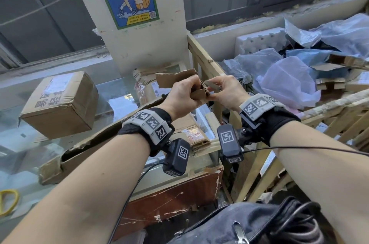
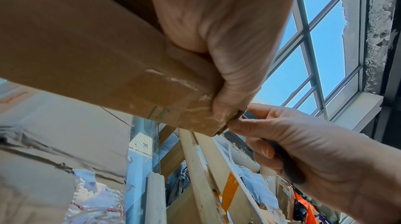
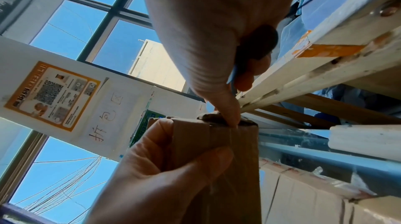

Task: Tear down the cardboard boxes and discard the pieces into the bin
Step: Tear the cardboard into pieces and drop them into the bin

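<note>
While the wooden-slatted bin (image 1: 203, 57) at the right stands heaped with blue plastic wrap (image 1: 287, 81) and cardboard scraps, the glass tabletop (image 1: 111, 87) at the left carries a closed cardboard box (image 1: 60, 103) printed with black characters and, nearer the person, a long torn flattened box (image 1: 95, 143) lying partly under the left forearm. Between them, above the bin's near corner, a folded cardboard piece (image 1: 197, 91) is held up in both hands. The left hand (image 1: 183, 91) has its fingers curled round the piece's body, thumb pressed across one face. The right hand (image 1: 229, 91) pinches the piece's torn top edge between thumb and forefinger, and the wrist views show a dark-handled tool (image 2: 286, 164) tucked under its remaining curled fingers. A yellow loop (image 1: 9, 201) lies at the tabletop's near left edge.
</note>
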Motion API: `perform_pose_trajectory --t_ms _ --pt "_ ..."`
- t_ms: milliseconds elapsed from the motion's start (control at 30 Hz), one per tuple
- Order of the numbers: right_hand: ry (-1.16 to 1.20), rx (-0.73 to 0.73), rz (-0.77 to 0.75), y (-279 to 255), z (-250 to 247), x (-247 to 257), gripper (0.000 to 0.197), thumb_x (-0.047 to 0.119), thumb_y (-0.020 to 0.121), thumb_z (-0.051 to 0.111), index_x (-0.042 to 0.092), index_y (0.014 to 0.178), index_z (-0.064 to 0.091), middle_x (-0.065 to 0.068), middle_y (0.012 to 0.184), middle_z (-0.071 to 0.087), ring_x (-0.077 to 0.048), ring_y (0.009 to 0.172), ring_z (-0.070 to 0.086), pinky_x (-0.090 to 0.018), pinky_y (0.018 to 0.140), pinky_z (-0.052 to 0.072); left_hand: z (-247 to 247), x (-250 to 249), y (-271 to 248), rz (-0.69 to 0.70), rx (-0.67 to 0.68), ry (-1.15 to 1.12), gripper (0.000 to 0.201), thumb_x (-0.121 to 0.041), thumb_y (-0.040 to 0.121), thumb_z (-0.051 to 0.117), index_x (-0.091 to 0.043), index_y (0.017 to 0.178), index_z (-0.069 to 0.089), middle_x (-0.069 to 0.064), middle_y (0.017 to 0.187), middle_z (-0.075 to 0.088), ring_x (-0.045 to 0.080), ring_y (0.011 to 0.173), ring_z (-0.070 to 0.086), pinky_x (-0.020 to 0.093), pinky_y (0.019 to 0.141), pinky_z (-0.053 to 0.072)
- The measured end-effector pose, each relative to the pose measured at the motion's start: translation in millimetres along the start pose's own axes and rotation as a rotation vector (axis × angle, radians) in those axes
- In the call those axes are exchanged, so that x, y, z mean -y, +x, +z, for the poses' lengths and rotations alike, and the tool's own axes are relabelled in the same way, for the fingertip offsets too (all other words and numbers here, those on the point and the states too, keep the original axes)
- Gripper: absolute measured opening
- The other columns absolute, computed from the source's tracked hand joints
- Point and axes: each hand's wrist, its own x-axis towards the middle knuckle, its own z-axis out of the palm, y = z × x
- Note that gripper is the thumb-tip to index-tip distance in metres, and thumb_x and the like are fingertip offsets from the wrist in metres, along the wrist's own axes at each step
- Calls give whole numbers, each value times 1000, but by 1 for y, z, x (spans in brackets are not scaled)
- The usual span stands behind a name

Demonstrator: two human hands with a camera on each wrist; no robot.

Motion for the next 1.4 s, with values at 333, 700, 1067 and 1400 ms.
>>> perform_pose_trajectory --t_ms 333,700,1067,1400 --pt "92 -50 26 -2 9 0 27 11 87 58 10 113 65 -6 92 66 -12 69 55 -23 60 43 -2 -4 -1 1 -1 17 39 -12 74 79 -25 74 43 -7 78 53 3 66 48 10 58 36" --pt "253 -26 62 3 2 -1 26 21 90 63 12 114 66 -6 98 66 -12 61 56 -22 48 45 -6 -19 3 8 -14 105 32 -12 76 75 -12 83 44 1 79 53 14 69 48 24 59 42" --pt "310 2 119 8 -7 -2 62 7 87 65 15 143 37 -15 109 62 -11 66 55 -21 50 44 -6 -27 10 208 -31 418 19 -3 84 61 -16 88 47 -4 81 50 18 70 47 29 65 39" --pt "261 9 179 14 5 -18 61 2 87 61 17 142 38 -17 114 60 -31 96 66 -42 76 57 10 -29 -6 48 -4 588 49 -61 85 54 -17 105 63 0 93 69 18 83 64 33 73 52"
